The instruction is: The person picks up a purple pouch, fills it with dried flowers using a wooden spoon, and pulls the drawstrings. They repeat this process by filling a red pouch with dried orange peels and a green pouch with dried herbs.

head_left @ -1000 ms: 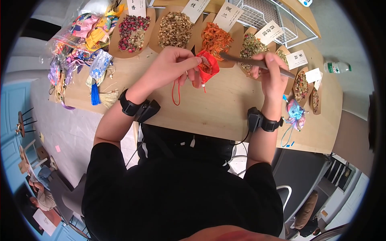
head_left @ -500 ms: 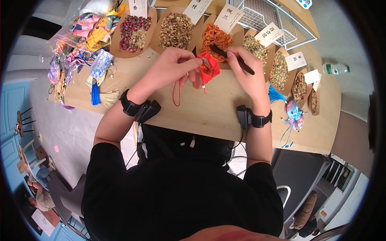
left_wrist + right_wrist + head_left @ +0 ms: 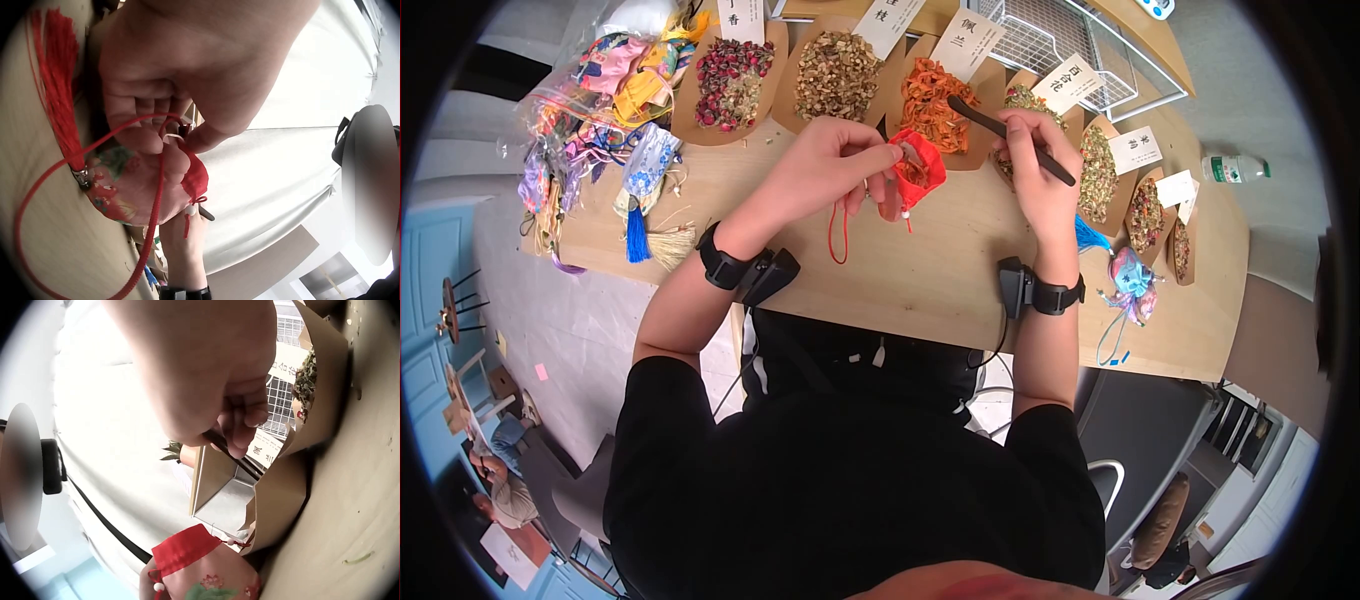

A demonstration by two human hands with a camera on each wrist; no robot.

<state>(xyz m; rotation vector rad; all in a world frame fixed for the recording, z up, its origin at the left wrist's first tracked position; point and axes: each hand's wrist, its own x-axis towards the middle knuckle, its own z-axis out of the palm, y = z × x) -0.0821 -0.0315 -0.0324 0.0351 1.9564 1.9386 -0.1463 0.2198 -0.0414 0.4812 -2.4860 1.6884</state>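
Note:
My left hand (image 3: 830,168) holds a red sachet pouch (image 3: 932,168) by its mouth, thumb and fingers pinching the rim. Orange bits show inside the pouch. In the left wrist view the pouch's pink floral body (image 3: 122,197) hangs below the fingers, with a red cord loop and a red tassel (image 3: 59,81). My right hand (image 3: 1043,185) grips a slim dark spoon (image 3: 978,116), its tip over the tray of orange dried petals (image 3: 930,95). In the right wrist view the spoon's shaft (image 3: 249,467) passes behind the tray's raised paper edge.
Paper trays of dried rose buds (image 3: 735,75), brown chips (image 3: 838,75) and green-yellow herbs (image 3: 1098,170) line the back with label cards. Finished sachets (image 3: 645,165) lie left, a blue sachet (image 3: 1133,272) right. A wire rack (image 3: 1065,45) and bottle (image 3: 1238,168) stand beyond.
My right hand swung left toward the pouch and petal tray with the spoon, then drew back a little to the right. My left hand and the pouch stayed nearly still.

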